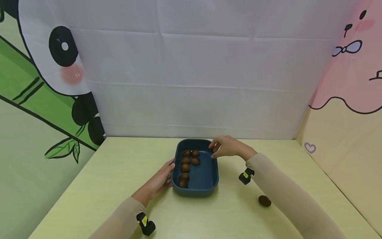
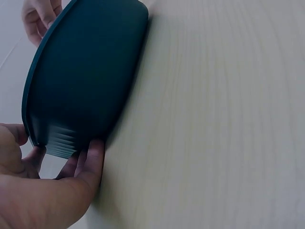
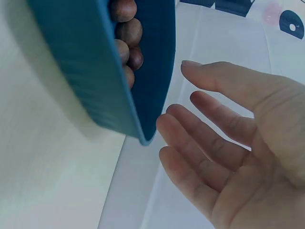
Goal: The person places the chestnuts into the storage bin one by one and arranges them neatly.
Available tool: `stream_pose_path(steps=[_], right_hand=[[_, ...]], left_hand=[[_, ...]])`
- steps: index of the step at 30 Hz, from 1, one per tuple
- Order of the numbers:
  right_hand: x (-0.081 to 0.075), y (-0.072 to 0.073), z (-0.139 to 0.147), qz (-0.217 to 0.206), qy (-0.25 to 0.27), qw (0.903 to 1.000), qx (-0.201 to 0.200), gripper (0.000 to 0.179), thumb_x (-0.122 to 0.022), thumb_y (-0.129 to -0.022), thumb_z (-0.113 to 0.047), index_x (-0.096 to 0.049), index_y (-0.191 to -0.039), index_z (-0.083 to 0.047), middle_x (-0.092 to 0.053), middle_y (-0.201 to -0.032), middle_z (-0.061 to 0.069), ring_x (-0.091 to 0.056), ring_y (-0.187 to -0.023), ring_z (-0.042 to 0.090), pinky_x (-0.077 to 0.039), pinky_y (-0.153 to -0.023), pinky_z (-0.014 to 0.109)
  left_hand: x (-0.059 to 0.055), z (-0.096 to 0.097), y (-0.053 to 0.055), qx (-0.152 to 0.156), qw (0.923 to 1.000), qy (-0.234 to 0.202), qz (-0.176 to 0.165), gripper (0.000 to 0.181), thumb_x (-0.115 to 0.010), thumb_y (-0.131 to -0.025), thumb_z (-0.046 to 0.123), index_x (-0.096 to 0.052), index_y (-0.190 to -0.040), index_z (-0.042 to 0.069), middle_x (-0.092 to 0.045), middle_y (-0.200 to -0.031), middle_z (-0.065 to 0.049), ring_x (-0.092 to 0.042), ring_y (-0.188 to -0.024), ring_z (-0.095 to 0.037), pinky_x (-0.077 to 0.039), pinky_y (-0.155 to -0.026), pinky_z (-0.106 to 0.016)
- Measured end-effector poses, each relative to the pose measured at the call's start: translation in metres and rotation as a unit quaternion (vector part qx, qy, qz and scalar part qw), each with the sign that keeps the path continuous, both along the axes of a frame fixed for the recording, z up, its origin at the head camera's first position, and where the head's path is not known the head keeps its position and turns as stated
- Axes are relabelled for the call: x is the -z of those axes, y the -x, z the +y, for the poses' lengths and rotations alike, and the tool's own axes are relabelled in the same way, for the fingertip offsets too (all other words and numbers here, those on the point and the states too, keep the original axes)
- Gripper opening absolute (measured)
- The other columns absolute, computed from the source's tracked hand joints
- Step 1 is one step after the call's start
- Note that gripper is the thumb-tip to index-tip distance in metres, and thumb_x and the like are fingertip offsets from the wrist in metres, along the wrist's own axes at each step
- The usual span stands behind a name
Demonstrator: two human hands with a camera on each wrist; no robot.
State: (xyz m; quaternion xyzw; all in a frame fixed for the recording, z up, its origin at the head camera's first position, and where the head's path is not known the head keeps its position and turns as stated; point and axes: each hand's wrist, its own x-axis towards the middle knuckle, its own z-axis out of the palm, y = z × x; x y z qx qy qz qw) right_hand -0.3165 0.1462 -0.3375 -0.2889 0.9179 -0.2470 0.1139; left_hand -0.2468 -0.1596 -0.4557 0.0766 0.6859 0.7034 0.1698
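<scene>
A dark blue rectangular bin (image 1: pixel 204 172) stands on the table. Inside, several brown, rounded, chestnut-like nuts (image 1: pixel 185 168) lie mostly along its left side. My left hand (image 1: pixel 159 179) rests its fingers against the bin's outer left wall; the left wrist view shows the fingertips (image 2: pixel 96 149) touching that wall. At the bin's far right corner is my right hand (image 1: pixel 228 146), fingers loosely bent and holding nothing. The right wrist view shows the same hand (image 3: pixel 238 143) beside the rim, with a gap between thumb and fingers. One more brown nut (image 1: pixel 264 200) lies on the table near my right forearm.
The pale wooden table (image 1: pixel 143 152) reaches back to a white cloth backdrop (image 1: pixel 194 83). Cartoon-printed panels rise on the left (image 1: pixel 27 139) and right (image 1: pixel 343 132). Small black devices sit on the left wrist (image 1: pixel 146 225) and right wrist (image 1: pixel 246 176).
</scene>
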Motion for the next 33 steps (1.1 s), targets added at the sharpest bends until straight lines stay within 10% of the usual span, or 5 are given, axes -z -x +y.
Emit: stream_pose_path(steps=[33], right_hand=[[0.063, -0.106, 0.146, -0.049, 0.025, 0.9984, 0.009, 0.029, -0.079, -0.086, -0.019, -0.07, -0.111, -0.007, -0.068, -0.098, 0.0, -0.064, -0.084, 0.011, -0.053, -0.071, 0.03]], left_hand=[[-0.002, 0.002, 0.002, 0.006, 0.9999, 0.014, 0.004, 0.056, -0.032, -0.111, 0.037, -0.017, -0.162, 0.018, -0.03, -0.159, -0.018, -0.04, -0.138, -0.039, -0.038, -0.107, -0.057]])
